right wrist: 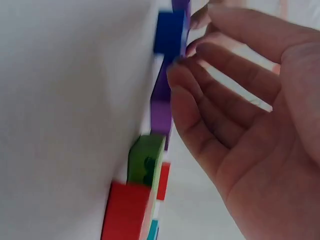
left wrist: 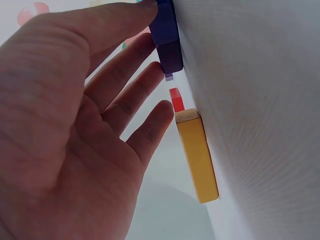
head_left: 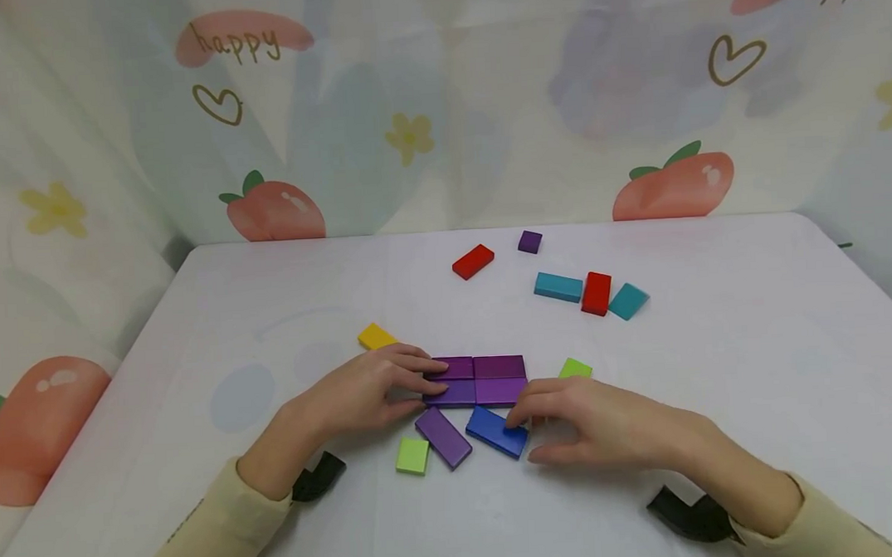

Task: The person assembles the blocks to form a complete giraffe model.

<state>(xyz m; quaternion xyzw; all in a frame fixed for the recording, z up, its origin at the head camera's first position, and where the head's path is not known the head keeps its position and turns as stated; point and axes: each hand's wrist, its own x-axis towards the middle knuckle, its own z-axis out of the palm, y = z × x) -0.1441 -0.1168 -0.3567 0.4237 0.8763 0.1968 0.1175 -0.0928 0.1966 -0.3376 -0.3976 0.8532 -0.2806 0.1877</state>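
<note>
Four purple blocks point(head_left: 499, 367) lie flat, edge to edge, in two rows of two. My left hand point(head_left: 379, 385) rests its fingertips on the left end of this group, its fingers nearly straight. In the left wrist view, the thumb point(left wrist: 110, 25) touches a block's end. My right hand point(head_left: 594, 426) hovers over the right end of a blue block point(head_left: 495, 432), fingers loosely bent. Its fingertips seem to touch or nearly touch that block; the right wrist view shows nothing held in the palm. Left of the blue block lies a slanted purple block point(head_left: 443, 438).
A green block point(head_left: 412, 456) lies in front and another green block point(head_left: 575, 367) behind my right hand. A yellow block point(head_left: 376, 336) sits beyond my left hand. Farther back are red blocks point(head_left: 473, 261), teal blocks point(head_left: 558, 287) and a small purple block point(head_left: 530, 241).
</note>
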